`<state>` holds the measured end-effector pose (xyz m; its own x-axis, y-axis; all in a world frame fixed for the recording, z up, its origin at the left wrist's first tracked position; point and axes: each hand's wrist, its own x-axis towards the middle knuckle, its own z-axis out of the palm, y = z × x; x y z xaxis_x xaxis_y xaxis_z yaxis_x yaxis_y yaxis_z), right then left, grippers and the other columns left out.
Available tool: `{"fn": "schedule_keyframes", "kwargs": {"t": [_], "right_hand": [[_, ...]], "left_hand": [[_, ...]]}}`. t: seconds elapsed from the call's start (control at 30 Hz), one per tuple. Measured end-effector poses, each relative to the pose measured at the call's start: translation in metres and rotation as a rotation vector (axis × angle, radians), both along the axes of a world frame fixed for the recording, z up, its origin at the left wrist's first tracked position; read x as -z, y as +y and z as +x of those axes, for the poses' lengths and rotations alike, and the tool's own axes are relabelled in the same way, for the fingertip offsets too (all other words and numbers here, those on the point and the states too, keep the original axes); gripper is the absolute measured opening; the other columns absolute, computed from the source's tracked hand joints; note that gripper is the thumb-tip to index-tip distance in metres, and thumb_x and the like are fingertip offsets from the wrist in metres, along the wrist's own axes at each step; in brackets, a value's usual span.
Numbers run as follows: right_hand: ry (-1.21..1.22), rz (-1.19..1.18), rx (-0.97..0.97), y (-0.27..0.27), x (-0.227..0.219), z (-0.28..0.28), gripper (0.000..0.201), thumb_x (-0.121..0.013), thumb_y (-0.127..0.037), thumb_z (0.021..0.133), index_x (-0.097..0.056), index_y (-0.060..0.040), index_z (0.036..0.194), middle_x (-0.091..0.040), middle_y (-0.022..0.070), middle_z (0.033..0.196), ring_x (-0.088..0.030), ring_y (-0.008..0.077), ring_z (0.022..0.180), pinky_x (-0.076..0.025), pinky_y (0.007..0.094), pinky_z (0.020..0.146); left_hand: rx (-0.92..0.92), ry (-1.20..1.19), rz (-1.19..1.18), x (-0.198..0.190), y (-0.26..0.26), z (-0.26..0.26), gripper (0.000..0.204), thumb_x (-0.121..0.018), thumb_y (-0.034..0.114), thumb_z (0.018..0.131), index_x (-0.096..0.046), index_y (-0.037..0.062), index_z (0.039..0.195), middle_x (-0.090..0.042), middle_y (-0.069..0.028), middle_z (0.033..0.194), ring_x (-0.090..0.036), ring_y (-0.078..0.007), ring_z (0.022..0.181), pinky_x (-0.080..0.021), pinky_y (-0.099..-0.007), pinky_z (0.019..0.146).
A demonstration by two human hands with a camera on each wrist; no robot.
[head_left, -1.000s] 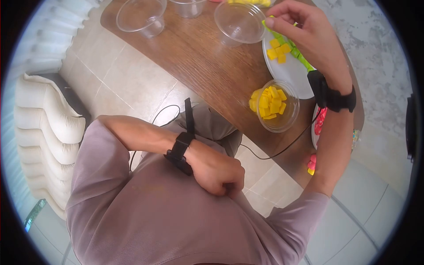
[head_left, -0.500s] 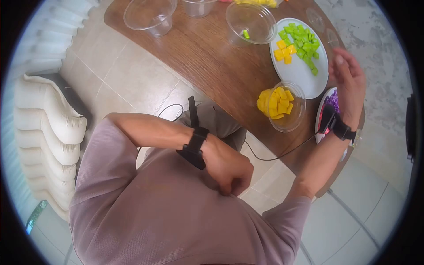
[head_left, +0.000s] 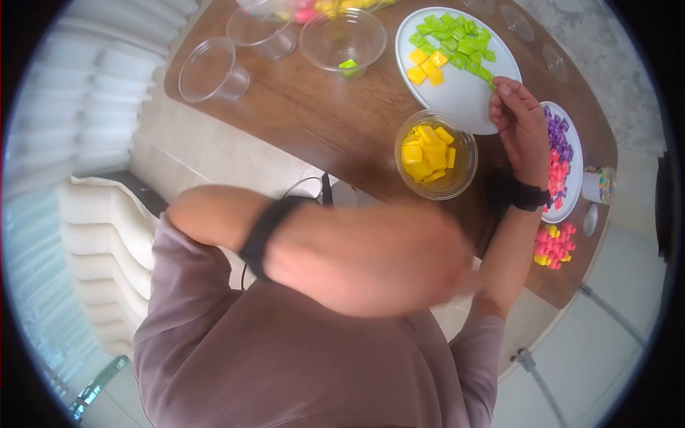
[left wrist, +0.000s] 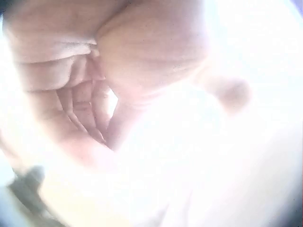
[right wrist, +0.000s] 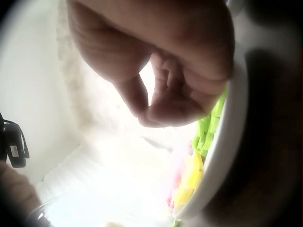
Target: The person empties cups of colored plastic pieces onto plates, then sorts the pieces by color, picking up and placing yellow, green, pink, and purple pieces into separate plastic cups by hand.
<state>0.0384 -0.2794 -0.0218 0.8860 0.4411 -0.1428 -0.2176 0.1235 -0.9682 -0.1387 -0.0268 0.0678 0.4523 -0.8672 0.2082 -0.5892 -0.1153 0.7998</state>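
Note:
My right hand (head_left: 524, 128) is at the near right edge of a white oval plate (head_left: 464, 107), thumb and forefinger pinching a small green square piece (head_left: 491, 80) at the end of the green cluster. In the right wrist view the fingertips meet, and the hand covers what is between them. More green pieces (head_left: 460, 39) and a few yellow square pieces (head_left: 426, 68) lie on this plate. My left hand (head_left: 407, 257), blurred, hovers before the shirt; its fingers curl loosely in the left wrist view (left wrist: 85, 104), holding nothing visible.
A clear cup of yellow pieces (head_left: 435, 182) stands beside the plate. Another clear cup (head_left: 342, 43) holds a green piece (head_left: 348, 65); more clear cups (head_left: 207, 71) stand left. A second plate (head_left: 574, 164) carries purple and red pieces. Pink and yellow pieces (head_left: 555, 246) lie near the table's right end.
My right hand left the clear cup, where a green piece now lies, swung right past the plate, then came to the green pieces. The left hand rose from the lap toward the right.

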Motion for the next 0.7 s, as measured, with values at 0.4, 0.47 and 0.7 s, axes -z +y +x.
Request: {"fn": "schedule_keyframes", "kwargs": {"t": [0.4, 0.47, 0.7], "right_hand": [[-0.068, 0.169, 0.018, 0.002, 0.019, -0.012, 0.021, -0.066, -0.010, 0.099, -0.069, 0.0040, 0.114, -0.067, 0.0049, 0.090, -0.059, 0.0102, 0.078, -0.047, 0.0234, 0.073], [-0.069, 0.176, 0.027, 0.003, 0.018, -0.014, 0.022, -0.066, -0.010, 0.098, -0.069, 0.0041, 0.114, -0.068, 0.0048, 0.090, -0.059, 0.0099, 0.078, -0.047, 0.0231, 0.073], [-0.088, 0.138, 0.031, 0.006, 0.019, -0.013, 0.022, -0.068, -0.013, 0.098, -0.070, 0.0032, 0.112, -0.068, 0.0031, 0.088, -0.059, 0.0079, 0.076, -0.046, 0.0220, 0.070]], "left_hand": [[-0.454, -0.569, 0.504, 0.034, 0.017, 0.153, 0.022, -0.068, 0.011, 0.087, -0.072, 0.0003, 0.105, -0.072, -0.0212, 0.091, -0.070, -0.0364, 0.083, -0.056, -0.0447, 0.077], [-0.501, -0.599, 0.567, 0.045, 0.010, 0.146, 0.023, -0.068, 0.011, 0.087, -0.072, 0.0014, 0.107, -0.071, -0.0213, 0.092, -0.070, -0.0375, 0.083, -0.056, -0.0463, 0.076], [-0.535, -0.585, 0.653, 0.059, 0.003, 0.146, 0.018, -0.055, 0.013, 0.092, -0.064, -0.0014, 0.088, -0.066, -0.0249, 0.082, -0.069, -0.0424, 0.075, -0.057, -0.0501, 0.063]]}}
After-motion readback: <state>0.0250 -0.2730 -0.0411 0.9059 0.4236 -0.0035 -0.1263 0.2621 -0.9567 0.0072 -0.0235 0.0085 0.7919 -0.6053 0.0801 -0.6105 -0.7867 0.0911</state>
